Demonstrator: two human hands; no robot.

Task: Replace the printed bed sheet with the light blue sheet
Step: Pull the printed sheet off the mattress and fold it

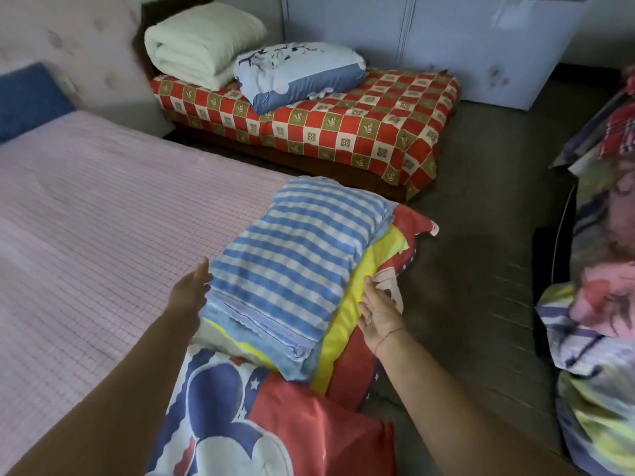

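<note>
Printed sheet (268, 417) is off the mattress (103, 218), bunched under your fingers. The folded light blue sheet (295, 269) sits between them, not yet spread. Left hand (192, 290) and right hand (378, 310): fingers straight, gripping nothing.

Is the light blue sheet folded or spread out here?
Folded: the light blue sheet sits as a thick stack, layered edges visible, atop the bunched printed sheet.

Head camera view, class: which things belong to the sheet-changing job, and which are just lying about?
Job: folded blue sheet; printed sheet; bed; left hand; right hand.
Lying about: white quilt; blue pillow; checked cover; bedding pile.
</note>
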